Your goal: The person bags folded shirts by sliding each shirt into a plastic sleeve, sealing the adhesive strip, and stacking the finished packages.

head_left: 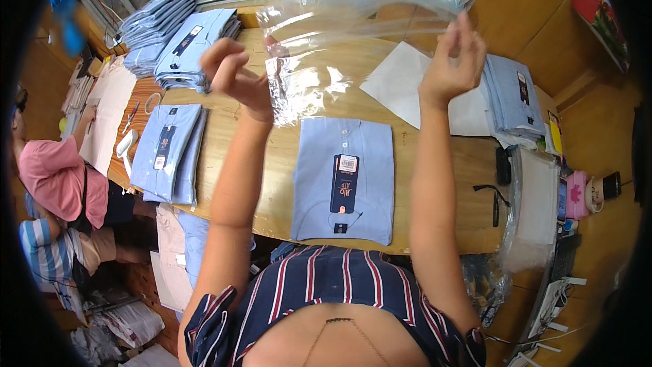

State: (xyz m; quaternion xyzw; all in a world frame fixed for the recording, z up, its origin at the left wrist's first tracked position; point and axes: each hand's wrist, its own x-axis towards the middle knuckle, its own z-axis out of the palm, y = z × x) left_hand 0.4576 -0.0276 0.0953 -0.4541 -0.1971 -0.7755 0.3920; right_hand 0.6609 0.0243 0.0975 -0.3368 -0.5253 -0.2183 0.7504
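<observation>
A clear plastic bag (309,78) is stretched across the far side of the table between my two raised hands. My right hand (454,64) pinches its upper right edge with the fingertips. At its left edge my left hand (238,78) has curled fingers closed on it, and a fingertip shows through the film. Nearer me, below the bag, a folded light blue shirt (312,183) lies flat on the wooden table (435,183). A dark hang tag (344,190) with a pale sticker rests on the shirt.
Bagged blue shirts (197,47) are stacked at the far left, with another bagged shirt (153,156) nearer and one pile (509,95) at right. White sheets (401,81) lie beneath my right hand. A tape dispenser (127,146) and a person in pink (64,173) are leftward; clear bags (533,197) sit right.
</observation>
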